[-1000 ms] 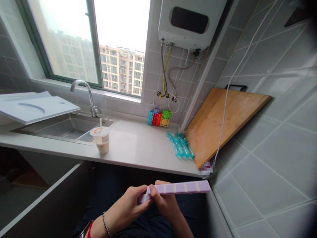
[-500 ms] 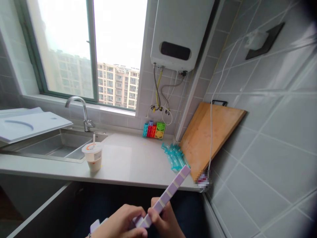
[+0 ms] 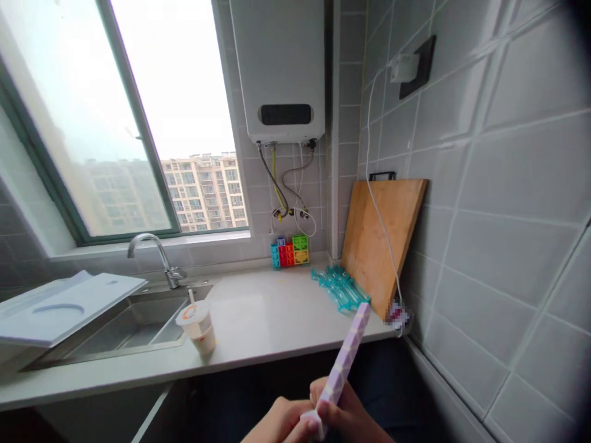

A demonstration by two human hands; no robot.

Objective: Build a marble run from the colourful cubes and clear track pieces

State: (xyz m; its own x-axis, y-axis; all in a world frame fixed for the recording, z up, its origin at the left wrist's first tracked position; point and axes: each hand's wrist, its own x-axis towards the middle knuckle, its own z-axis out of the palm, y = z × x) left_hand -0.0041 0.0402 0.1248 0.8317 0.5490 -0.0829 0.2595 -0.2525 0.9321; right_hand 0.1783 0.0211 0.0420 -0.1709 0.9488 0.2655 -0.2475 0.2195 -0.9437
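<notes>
By the front edge of the counter [image 3: 258, 326], the right hand [image 3: 346, 413] clamps its fingers round a lilac strip [image 3: 346, 360], the left hand [image 3: 289, 421] pinching its lower end; beyond, teal pieces [image 3: 344, 289] lie toward the right edge.

Here's the window [image 3: 180, 92] letting in pale daylight, and below it the chrome tap [image 3: 172, 277] arches by the sink [image 3: 138, 323], a white panel [image 3: 108, 289] overlapping its left side; a lidded cup [image 3: 203, 338] with a straw stands on the pale surface [image 3: 258, 314], bright blocks [image 3: 289, 253] line up at the back, the heater [image 3: 281, 61] hangs above, and a white cable [image 3: 368, 147] runs down across the leaning wooden board [image 3: 373, 246]
</notes>
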